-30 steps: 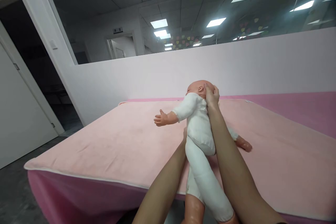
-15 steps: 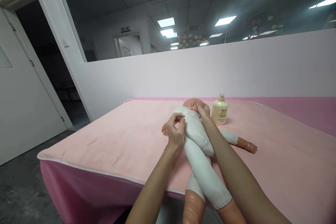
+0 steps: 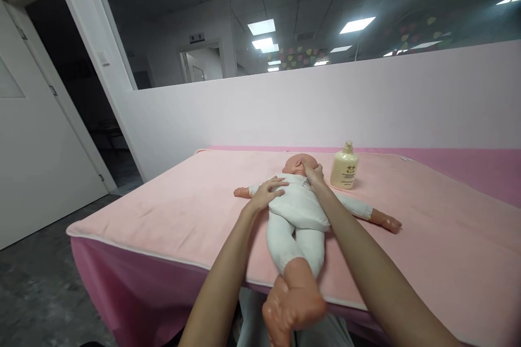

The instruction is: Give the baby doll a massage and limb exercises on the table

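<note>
A baby doll (image 3: 299,209) with a white cloth body lies on the pink blanket, its head (image 3: 299,161) away from me. Its arms stretch out to both sides, and its crossed lower legs reach past the near edge. My left hand (image 3: 266,193) rests on the left side of the doll's chest, fingers spread. At the right of the head and neck is my right hand (image 3: 315,176), its thumb by the ear and its other fingers curled behind, partly hidden. Behind my right hand stands a pale yellow bottle (image 3: 344,171), upright.
The pink blanket (image 3: 171,206) covers a table with a darker pink cover (image 3: 134,276) hanging at the front. A white wall (image 3: 252,114) with a wide glass pane rises behind. A door (image 3: 44,146) stands ajar at the left.
The doll has turned flatter onto its back, and its left-side arm now lies outstretched. Its legs have swung left. My left hand has gone from a pinch to spread fingers on the chest.
</note>
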The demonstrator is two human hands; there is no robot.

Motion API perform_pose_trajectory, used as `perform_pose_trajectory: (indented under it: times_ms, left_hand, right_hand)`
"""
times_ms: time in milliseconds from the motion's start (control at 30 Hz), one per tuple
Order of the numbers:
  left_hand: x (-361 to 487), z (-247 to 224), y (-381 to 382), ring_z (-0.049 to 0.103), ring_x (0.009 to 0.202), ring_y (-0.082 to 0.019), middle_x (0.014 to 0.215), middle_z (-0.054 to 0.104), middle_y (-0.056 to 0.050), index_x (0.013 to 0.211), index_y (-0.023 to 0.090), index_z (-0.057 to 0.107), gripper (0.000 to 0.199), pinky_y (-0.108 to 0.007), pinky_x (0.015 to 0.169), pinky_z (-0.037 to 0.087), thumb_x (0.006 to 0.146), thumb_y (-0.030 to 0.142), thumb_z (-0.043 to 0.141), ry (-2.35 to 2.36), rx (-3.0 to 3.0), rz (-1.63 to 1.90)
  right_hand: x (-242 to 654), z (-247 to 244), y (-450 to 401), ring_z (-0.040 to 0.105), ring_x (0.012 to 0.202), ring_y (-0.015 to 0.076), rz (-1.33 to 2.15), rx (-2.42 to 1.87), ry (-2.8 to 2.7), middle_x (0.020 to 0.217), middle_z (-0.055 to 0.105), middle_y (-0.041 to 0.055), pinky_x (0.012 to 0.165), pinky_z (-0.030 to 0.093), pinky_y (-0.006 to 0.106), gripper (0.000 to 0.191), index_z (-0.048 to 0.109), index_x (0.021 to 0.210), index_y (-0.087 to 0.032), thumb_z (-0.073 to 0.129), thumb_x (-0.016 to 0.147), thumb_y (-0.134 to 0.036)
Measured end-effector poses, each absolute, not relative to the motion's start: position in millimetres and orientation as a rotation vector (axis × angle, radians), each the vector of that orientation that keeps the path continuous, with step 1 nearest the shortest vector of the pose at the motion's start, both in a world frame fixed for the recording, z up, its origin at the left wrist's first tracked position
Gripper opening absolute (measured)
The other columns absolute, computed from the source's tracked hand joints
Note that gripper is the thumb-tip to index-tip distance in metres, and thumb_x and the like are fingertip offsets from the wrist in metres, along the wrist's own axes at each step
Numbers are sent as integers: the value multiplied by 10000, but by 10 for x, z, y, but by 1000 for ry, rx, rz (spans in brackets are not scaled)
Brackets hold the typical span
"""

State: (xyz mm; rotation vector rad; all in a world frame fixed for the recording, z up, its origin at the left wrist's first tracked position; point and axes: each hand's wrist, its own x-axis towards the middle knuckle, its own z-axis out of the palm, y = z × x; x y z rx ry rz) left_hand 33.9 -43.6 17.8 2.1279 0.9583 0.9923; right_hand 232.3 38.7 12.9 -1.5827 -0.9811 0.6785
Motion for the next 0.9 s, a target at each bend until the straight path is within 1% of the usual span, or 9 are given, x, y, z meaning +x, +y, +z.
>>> perform_pose_trajectory:
  times_ms: [67, 133, 200, 333, 433, 533, 633, 767, 900]
  left_hand:
    - [319, 133, -440, 286, 1354, -225, 1347, 500, -26, 1144, 241, 621, 358, -411, 1120, 228, 828, 384, 530, 980, 2212, 989]
    - [316, 103, -468, 288, 1351, -211, 1356, 488, -13, 1185, 266, 580, 372, -413, 1125, 209, 871, 420, 454, 1013, 2333, 987]
    - [323, 83, -504, 299, 1341, -192, 1367, 472, -8, 1221, 282, 535, 381, -409, 1125, 196, 905, 422, 374, 1055, 2459, 975]
    - [342, 60, -542, 345, 1303, -175, 1347, 478, -21, 1227, 277, 503, 384, -404, 1102, 222, 930, 404, 295, 1188, 2576, 982]
    - [360, 49, -519, 397, 1260, -171, 1311, 512, -24, 1234, 270, 485, 387, -397, 1083, 250, 935, 394, 273, 1230, 2537, 1039]
    - [401, 46, -487, 437, 1226, -180, 1271, 551, -28, 1209, 259, 499, 367, -401, 1070, 262, 931, 376, 291, 1272, 2448, 1081]
    - [472, 39, -494, 425, 1239, -192, 1261, 559, -29, 1193, 254, 507, 361, -420, 1069, 245, 933, 360, 280, 1334, 2411, 1089]
    - [578, 2, -558, 364, 1287, -186, 1323, 502, -31, 1244, 265, 469, 395, -436, 1088, 191, 941, 354, 232, 1440, 2449, 1048]
    - [620, -33, -594, 308, 1323, -176, 1390, 430, -27, 1306, 280, 414, 418, -442, 1106, 146, 939, 364, 233, 1458, 2478, 1018]
  right_hand:
    - [2314, 87, 307, 500, 1149, 297, 618, -1613, -1043, 1261, 482, 197, 935, 419, 391, 852, 309, 1342, -150, 488, 703, -683]
    - [2329, 11, 187, 489, 1153, 314, 528, -1608, -1165, 1250, 489, 208, 955, 386, 409, 825, 326, 1336, -129, 476, 727, -666]
    - [2369, -76, 36, 496, 1134, 300, 417, -1582, -1328, 1203, 525, 181, 951, 380, 403, 696, 409, 1277, -139, 458, 769, -612]
    - [2486, -134, -303, 509, 1086, 251, 132, -1557, -1577, 1080, 575, 139, 943, 375, 354, 356, 592, 1016, -151, 412, 838, -401]
    - [2550, -20, -529, 552, 976, 251, -8, -1653, -1600, 967, 606, 126, 857, 406, 354, 273, 621, 891, -175, 401, 830, -325]
    - [2578, 144, -675, 584, 845, 239, 104, -1759, -1576, 886, 635, 90, 738, 422, 339, 223, 619, 814, -210, 450, 799, -355]
    - [2612, 234, -711, 592, 811, 228, 284, -1736, -1557, 868, 656, 63, 712, 418, 325, 206, 622, 804, -220, 513, 752, -387]
    - [2725, 182, -629, 593, 869, 220, 532, -1563, -1540, 951, 665, 40, 771, 423, 326, 278, 639, 901, -228, 567, 711, -416]
    - [2809, 60, -557, 574, 984, 213, 709, -1404, -1509, 1081, 637, 49, 862, 418, 330, 400, 613, 1021, -212, 593, 701, -451]
